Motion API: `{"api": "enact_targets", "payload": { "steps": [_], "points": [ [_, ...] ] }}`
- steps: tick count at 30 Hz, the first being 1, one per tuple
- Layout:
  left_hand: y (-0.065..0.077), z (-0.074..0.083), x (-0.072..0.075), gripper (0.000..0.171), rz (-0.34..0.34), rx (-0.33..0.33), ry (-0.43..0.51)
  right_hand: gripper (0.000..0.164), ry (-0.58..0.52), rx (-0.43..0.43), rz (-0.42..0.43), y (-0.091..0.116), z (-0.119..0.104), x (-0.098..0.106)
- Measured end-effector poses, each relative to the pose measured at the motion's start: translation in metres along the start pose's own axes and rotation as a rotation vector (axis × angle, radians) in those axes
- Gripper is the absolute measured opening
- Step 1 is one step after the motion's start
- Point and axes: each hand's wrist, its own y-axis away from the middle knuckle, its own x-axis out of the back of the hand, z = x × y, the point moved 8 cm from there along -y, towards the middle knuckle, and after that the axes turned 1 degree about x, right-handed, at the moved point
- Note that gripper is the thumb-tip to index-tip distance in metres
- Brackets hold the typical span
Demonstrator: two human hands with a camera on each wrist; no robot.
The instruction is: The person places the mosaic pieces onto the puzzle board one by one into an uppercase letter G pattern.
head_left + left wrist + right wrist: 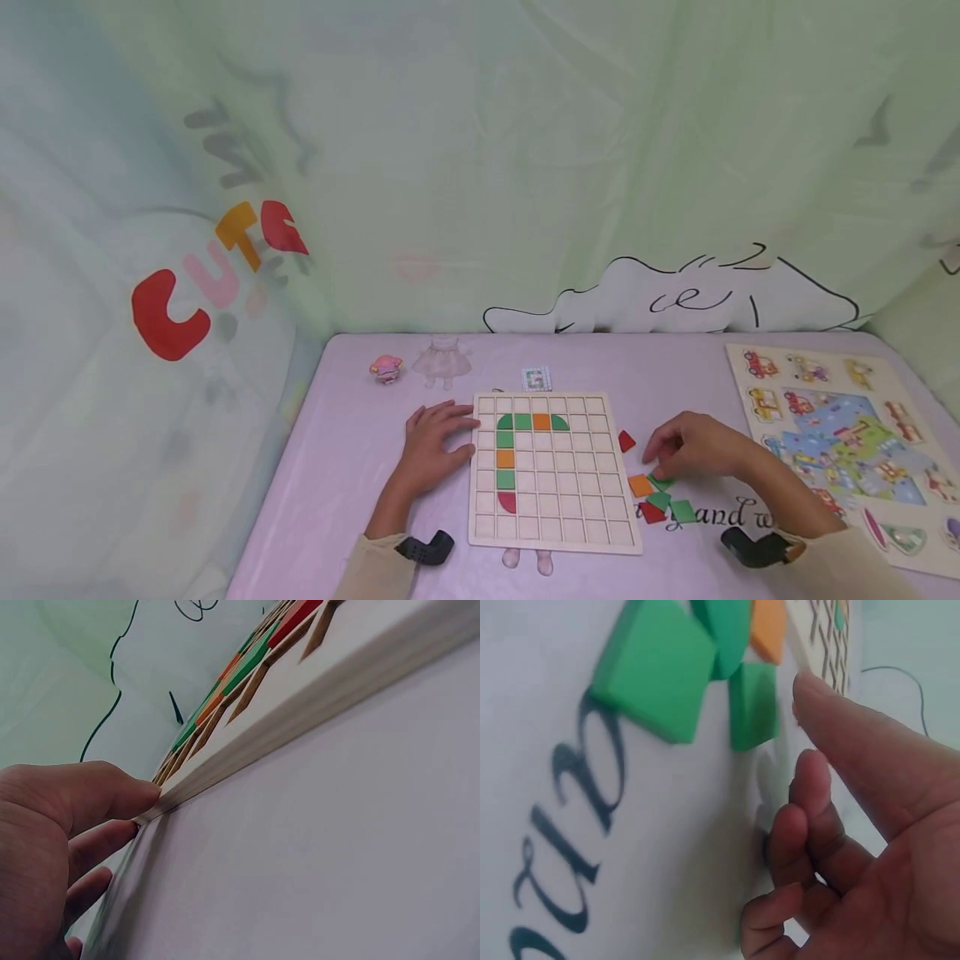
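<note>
Pale printed cloth [480, 167] hangs behind the back edge and along the left side of a lilac table [300, 525]. Through the head view I see the right hand [697, 446] low over the loose tiles [658, 501], its thumb and fingers loosely bent with a narrow gap between. I make out nothing held in it; the right wrist view shows a green tile [754, 705] just beyond the thumb.

Around that hand I count six loose: three green, one orange tile [640, 486] and a red tile [651, 513] bunched by the board's right edge, with another red tile [627, 441] farther back. Others may be hidden beneath the hand.

My left hand [433, 442], fingers spread, touches the left edge of the board [570, 500], which lies flat between the table's left edge and the puzzle [887, 390] at the right edge.

Eight placed tiles [523, 422] already sit in cells: four along the second row from the board's far edge, four down the second column from its left edge, ending in a red curved tile [507, 502]. Most cells are bare, so I judge the laying partway along. Toward the table's back edge lies a card [536, 378] whose small grid I cannot read; a figurine [386, 368] stands near the back left corner.
</note>
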Motion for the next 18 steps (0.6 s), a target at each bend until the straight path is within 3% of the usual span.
{"api": "enact_targets", "payload": {
  "steps": [7, 18],
  "points": [
    [0.0, 0.0, -0.002, 0.033, -0.004, -0.002, 0.006, 0.022, -0.034, -0.044, -0.037, 0.001, 0.01, -0.004],
    [0.0, -0.004, -0.004, 0.033, -0.004, -0.006, -0.016, 0.023, 0.002, -0.047, -0.041, -0.002, 0.015, -0.007]
  ]
}}
